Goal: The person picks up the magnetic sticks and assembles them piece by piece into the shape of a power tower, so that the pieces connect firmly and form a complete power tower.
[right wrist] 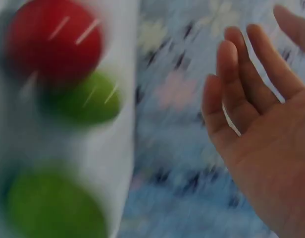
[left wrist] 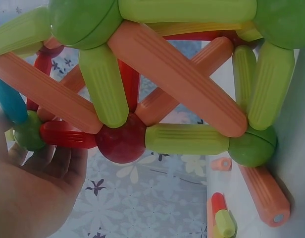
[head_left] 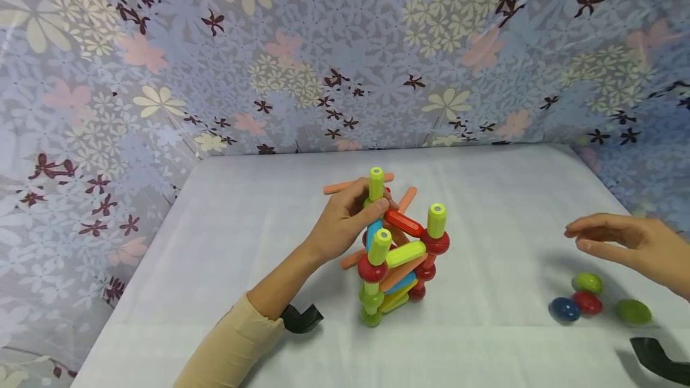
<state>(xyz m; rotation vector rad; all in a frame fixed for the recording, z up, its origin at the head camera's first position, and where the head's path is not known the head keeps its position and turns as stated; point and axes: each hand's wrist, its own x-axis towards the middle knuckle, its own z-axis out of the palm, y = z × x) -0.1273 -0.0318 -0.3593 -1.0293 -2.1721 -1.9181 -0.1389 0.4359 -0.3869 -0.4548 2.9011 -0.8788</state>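
Observation:
A tower of magnetic sticks and balls (head_left: 405, 253) stands mid-table, with orange, yellow-green, blue and red sticks and red and green balls. Three yellow-green sticks rise from its top corners. My left hand (head_left: 345, 217) grips the back left corner, just under one upright stick (head_left: 376, 184). In the left wrist view its fingers curl around a green corner ball (left wrist: 27, 131). Off to the right, my right hand (head_left: 631, 241) hovers with fingers loosely extended and nothing in them. Below it lie a blue ball (head_left: 564, 310), a red ball (head_left: 587, 303) and two green balls (head_left: 588, 283).
Loose orange sticks (head_left: 356, 184) lie behind and beside the tower on the white tabletop (head_left: 259, 196). A floral cloth (head_left: 323, 64) hangs along the back and sides. Black curved pieces (head_left: 302, 319) show by both wrists.

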